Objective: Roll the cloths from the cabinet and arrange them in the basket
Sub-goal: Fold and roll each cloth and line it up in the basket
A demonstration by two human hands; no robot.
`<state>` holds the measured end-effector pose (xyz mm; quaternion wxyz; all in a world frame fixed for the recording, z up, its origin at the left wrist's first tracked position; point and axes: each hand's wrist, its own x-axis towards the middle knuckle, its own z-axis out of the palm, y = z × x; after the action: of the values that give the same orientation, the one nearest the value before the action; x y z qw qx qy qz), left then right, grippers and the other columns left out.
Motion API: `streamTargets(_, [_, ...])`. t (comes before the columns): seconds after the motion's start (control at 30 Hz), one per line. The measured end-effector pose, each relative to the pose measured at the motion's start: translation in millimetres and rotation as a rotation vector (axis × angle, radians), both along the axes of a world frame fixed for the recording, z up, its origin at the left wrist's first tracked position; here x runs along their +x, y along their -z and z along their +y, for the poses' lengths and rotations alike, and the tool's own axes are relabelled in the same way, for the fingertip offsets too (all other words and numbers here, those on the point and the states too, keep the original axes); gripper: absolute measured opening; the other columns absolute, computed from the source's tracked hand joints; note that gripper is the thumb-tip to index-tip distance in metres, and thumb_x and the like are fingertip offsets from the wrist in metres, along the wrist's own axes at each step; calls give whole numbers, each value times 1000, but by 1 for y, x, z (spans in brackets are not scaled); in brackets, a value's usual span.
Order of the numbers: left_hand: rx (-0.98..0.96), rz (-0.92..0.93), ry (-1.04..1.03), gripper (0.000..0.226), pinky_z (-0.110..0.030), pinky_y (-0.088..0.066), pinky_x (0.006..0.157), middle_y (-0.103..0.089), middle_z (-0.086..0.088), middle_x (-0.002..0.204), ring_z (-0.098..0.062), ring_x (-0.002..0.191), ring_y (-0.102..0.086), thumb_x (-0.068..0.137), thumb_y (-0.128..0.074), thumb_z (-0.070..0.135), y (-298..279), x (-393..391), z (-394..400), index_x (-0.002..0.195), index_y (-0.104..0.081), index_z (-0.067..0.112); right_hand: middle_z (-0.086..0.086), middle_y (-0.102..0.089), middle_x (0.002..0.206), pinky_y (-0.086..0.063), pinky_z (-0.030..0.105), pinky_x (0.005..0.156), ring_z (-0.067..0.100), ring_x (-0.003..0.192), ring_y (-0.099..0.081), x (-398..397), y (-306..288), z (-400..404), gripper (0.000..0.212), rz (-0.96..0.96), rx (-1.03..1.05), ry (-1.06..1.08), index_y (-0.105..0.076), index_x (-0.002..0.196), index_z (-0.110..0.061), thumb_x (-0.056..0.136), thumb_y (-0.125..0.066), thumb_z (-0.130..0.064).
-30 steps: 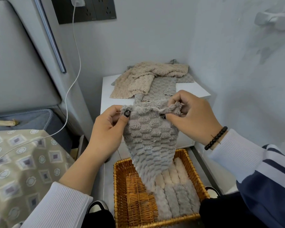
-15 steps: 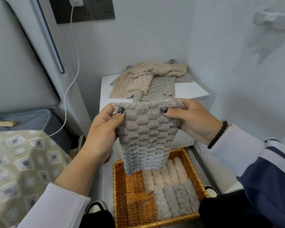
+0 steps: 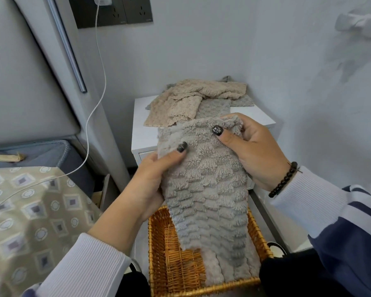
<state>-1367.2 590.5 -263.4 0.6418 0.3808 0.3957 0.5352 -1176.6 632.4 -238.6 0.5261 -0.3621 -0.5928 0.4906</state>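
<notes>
Pale grey walls enclose a narrow corner; a small white cabinet (image 3: 141, 133) stands against the back wall, and its top is the surface carrying the unrolled stock. Loose pile of beige and grey textured fleece cloths (image 3: 199, 97) lies across the surface's rear half, reaching its back edge. On the floor before the cabinet sits a rectangular orange-brown wicker basket (image 3: 156, 243).

Grey scalloped fleece cloth (image 3: 206, 189) is held in the air above the basket. Left hand (image 3: 152, 179) grasps its left edge, thumb pressed on the front face. Right hand (image 3: 255, 151) grasps the top right corner, thumb on the front, fingers curled behind. Top edge tilts, right side higher. Lower end hangs into the basket and hides most of its right half; rolled cloths there cannot be confirmed now. Left half of the basket shows bare weave.

Judgement: holding it over the basket keeps the free end off the floor, and the two-sided hold keeps the strip flat so a roll can start straight from the top.

Change over the last second: the cloth's top edge, then bunched between pinching fingertips, is spread flat. Left hand sits lower on the side edge. The cloth hangs further down, covering rolled beige and grey cloths visible half a second ago.
</notes>
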Motion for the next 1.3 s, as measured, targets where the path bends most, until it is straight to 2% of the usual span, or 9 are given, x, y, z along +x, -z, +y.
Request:
streamTargets(0.23, [2, 169, 201, 30, -28, -57, 78, -75, -12, 107, -25, 99, -72, 71, -81, 9, 19, 18, -4, 100, -75, 13, 6, -63, 129, -42, 53, 105, 26, 121, -58, 11, -11, 5, 76, 63, -54, 105, -50, 137, -9, 71, -73, -39])
streamTargets(0.4, [-53, 242, 180, 37, -31, -58, 83, -75, -10, 108, -25, 101, -71, 70, -76, 18, 30, 33, -7, 106, -71, 10, 4, -72, 112, -51, 52, 94, 23, 104, -68, 25, -6, 15, 38, 110, -102, 150, -62, 121, -13, 85, -71, -21])
streamTargets(0.5, [-86, 305, 133, 28, -34, -58, 88, -75, -9, 105, -26, 100, -71, 79, -74, 18, 33, 34, -5, 105, -72, 11, -4, -71, 108, -52, 45, 94, 15, 100, -67, 33, -2, 21, 25, -148, -4, 243, -64, 116, -19, 91, -66, -22])
streamTargets(0.63, [-114, 427, 133, 41, -34, -58, 86, -77, -1, 102, -20, 95, -73, 72, -78, 37, 33, 25, 1, 107, -72, 17, -11, -69, 90, -56, 31, 70, 10, 70, -64, 41, 1, 24, 16, -373, 119, 359, -64, 107, -30, 92, -61, -23])
streamTargets(0.77, [-130, 678, 44, 40, -35, -59, 82, -76, -1, 98, -17, 86, -73, 75, -79, 45, 42, 22, 7, 105, -67, 22, -21, -55, 64, -30, 13, 37, 5, 35, -34, 44, 1, 24, 30, -449, 106, 403, -59, 108, -34, 89, -54, -12])
streamTargets(0.97, [-2, 1017, -92, 42, -25, -52, 80, -55, 13, 111, -7, 98, -59, 88, -71, 31, 58, 33, 10, 120, -45, 24, -17, -52, 72, -36, 13, 37, 1, 40, -48, 26, 4, 11, 36, -636, -25, 234, -71, 78, -25, 91, -44, -5])
streamTargets(1.1, [149, 924, -34, 22, -5, -45, 63, -56, 23, 107, 15, 87, -56, 97, -55, 21, 55, 46, 5, 114, -50, 33, 4, -66, 82, -54, 33, 68, 19, 75, -63, 9, 12, 4, 25, -812, -69, 167, -69, 88, -5, 91, -46, -13])
streamTargets(1.2, [176, 825, -25, 30, -8, -46, 58, -65, 22, 95, 8, 74, -61, 97, -46, 15, 51, 51, -1, 109, -53, 42, 9, -60, 89, -61, 45, 69, 31, 82, -69, 4, 13, 3, 17, -644, -312, 20, -60, 92, 0, 85, -53, -14])
streamTargets(1.3, [189, 755, 50, 37, -8, -47, 70, -62, 36, 102, 10, 92, -61, 87, -50, 27, 47, 50, -4, 113, -47, 53, 14, -62, 98, -61, 39, 62, 29, 83, -72, 5, 12, 6, 15, -502, -452, -137, -55, 90, -7, 79, -50, 1])
